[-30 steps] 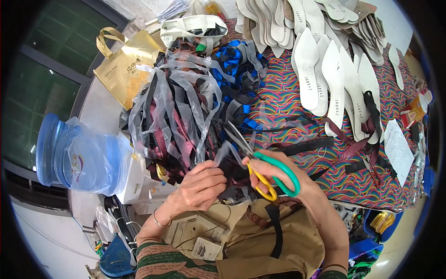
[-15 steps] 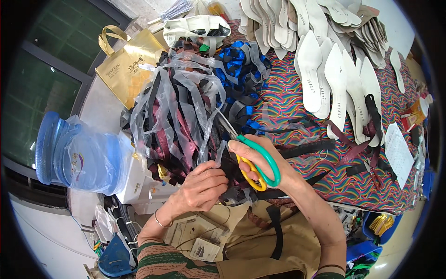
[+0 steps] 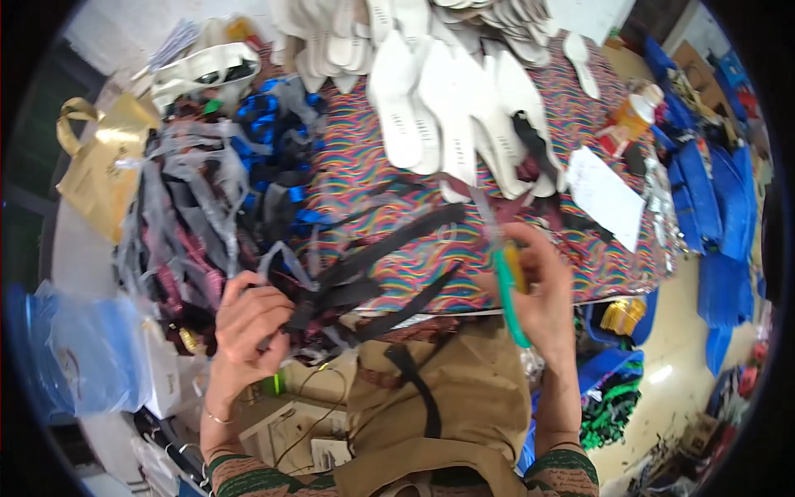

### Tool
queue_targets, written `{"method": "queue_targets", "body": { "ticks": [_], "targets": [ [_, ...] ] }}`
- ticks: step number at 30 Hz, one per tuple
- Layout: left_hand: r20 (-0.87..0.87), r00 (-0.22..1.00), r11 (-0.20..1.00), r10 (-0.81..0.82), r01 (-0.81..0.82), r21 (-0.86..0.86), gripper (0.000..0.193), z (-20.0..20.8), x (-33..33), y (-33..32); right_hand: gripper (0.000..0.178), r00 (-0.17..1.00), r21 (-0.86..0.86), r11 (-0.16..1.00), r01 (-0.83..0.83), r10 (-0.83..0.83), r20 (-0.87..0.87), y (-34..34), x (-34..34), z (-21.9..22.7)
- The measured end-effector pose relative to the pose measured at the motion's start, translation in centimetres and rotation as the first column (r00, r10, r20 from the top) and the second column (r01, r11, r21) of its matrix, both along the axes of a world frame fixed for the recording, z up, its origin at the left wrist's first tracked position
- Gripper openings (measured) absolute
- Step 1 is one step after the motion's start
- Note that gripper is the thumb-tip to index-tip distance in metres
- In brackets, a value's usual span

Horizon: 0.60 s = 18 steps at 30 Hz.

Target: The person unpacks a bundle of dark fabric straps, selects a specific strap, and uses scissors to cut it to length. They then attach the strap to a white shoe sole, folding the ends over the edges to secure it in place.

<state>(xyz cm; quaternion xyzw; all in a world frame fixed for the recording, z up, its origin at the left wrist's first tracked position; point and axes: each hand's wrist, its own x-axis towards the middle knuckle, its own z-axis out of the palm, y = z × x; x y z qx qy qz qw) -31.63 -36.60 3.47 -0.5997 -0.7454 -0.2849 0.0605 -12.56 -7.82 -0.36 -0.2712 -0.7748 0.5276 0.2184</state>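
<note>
Rainbow-striped table (image 3: 373, 174), left hand (image 3: 248, 327) pinching black strap (image 3: 373, 261), right hand (image 3: 542, 286) gripping green scissors (image 3: 509, 294), white label (image 3: 609, 199) beside

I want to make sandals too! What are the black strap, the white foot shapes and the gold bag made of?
Black strap: likely woven fabric, flat, matte, limp.
White foot shapes: probably foam or board, stiff, dull.
Gold bag: seemingly shiny coated paper or foil.

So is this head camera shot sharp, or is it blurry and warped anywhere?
Head view: soft with motion blur overall, worst on the right hand and its green-handled scissors; the fisheye bends the table edges, the corners go black, and a bright glare spot sits on the floor.
</note>
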Motion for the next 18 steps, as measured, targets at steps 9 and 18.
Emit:
{"method": "queue_targets", "body": {
  "ticks": [9, 18],
  "targets": [
    [-0.108, 0.987, 0.988, 0.121, -0.13, -0.088, 0.024, 1.2, 1.0, 3.0, 0.046, 0.649, 0.713, 0.602, 0.359, -0.71, 0.274, 16.7, 16.8, -2.1],
    [-0.072, 0.957, 0.951, 0.28, -0.286, -0.114, 0.024, 1.1, 1.0, 3.4, 0.049, 0.624, 0.767, 0.602, 0.222, -0.692, 0.363, 27.6, 20.6, -6.3]
  ]
}}
